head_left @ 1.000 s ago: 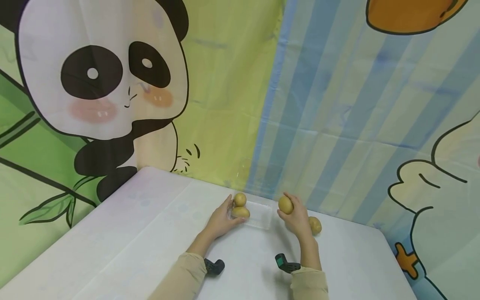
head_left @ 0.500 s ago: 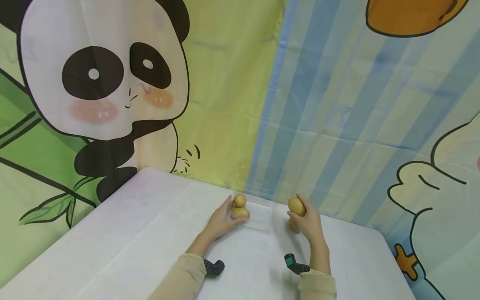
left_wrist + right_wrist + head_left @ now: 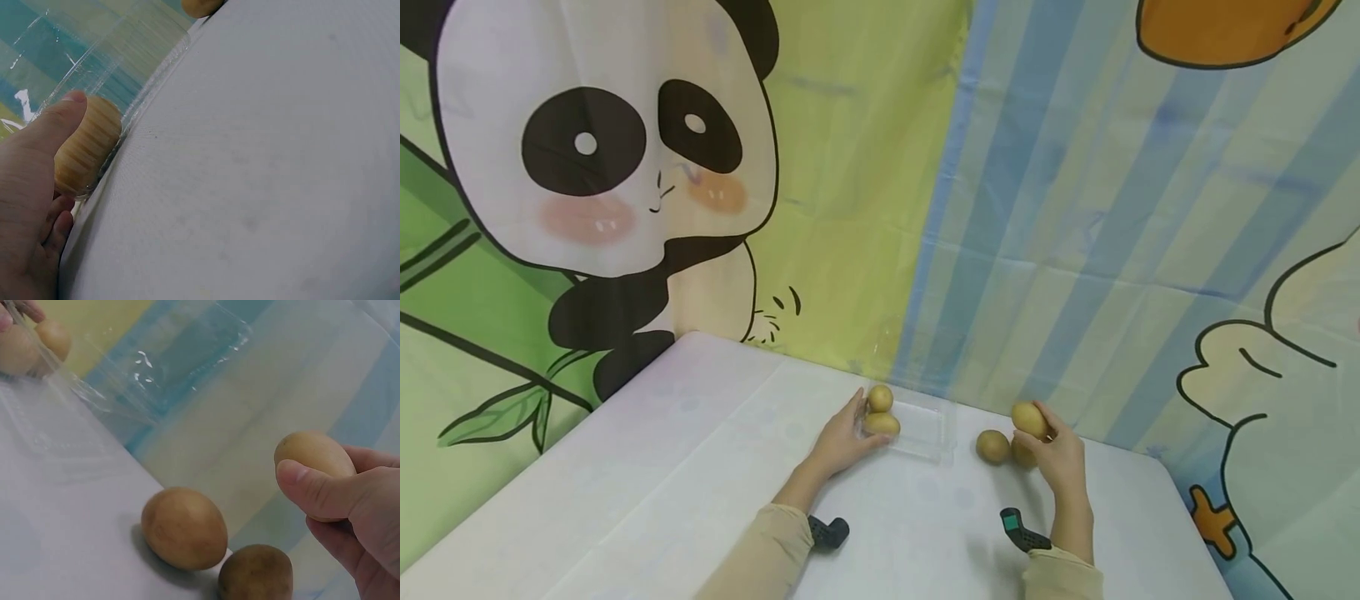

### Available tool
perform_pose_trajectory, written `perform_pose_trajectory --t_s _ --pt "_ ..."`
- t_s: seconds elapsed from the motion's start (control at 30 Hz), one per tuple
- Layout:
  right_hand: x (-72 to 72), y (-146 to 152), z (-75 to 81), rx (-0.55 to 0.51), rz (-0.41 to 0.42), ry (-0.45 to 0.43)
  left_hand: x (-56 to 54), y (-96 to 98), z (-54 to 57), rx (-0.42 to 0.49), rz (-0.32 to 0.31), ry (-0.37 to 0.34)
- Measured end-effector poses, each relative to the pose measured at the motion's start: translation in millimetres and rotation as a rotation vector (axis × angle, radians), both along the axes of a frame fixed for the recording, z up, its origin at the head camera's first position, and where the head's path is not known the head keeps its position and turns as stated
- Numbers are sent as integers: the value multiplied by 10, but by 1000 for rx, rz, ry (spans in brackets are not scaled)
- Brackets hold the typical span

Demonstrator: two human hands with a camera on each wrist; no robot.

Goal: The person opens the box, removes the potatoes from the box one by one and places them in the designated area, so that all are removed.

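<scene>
A clear plastic box (image 3: 917, 429) stands near the back of the table, and two potatoes lie in its left end, the front one (image 3: 882, 425) lengthwise and the other (image 3: 880, 398) behind it. My left hand (image 3: 838, 442) grips that end, its thumb (image 3: 65, 115) along the front wall. To the right of the box, my right hand (image 3: 1060, 454) holds a pale potato (image 3: 312, 456) between thumb and fingers, raised off the table. Beneath and left of it, two more potatoes rest on the tabletop: one (image 3: 992, 447) in full sight, the other (image 3: 1022, 452) partly hidden by the hand.
The white-covered table (image 3: 700, 500) runs back to a printed cloth backdrop (image 3: 1075, 208) with a panda. A thin, see-through lid or flap (image 3: 181, 356) rises behind the box. Dark wrist devices (image 3: 829, 535) are strapped on both forearms.
My right hand has moved right, away from the box, still holding its potato. Two potatoes on the table have come into sight from behind it. The left hand has stayed put.
</scene>
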State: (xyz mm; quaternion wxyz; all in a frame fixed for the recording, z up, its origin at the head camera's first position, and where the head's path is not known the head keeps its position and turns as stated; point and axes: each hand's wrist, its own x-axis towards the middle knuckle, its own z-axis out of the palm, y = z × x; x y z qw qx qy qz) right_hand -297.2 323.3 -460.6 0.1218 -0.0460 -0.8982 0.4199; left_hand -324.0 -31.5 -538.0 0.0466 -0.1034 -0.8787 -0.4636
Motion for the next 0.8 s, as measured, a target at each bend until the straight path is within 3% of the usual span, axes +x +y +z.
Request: perform_pose_trajectory --t_s 0.37,0.63,0.8 --pt "89 189 -61 -15 -138 -40 -6 -5 -6 -5 -1 -5" --pt "109 277 -194 -71 -235 -16 -33 -3 -31 -10 9 0" --pt "121 305 -257 -42 -269 -19 -36 3 -43 -19 14 -7"
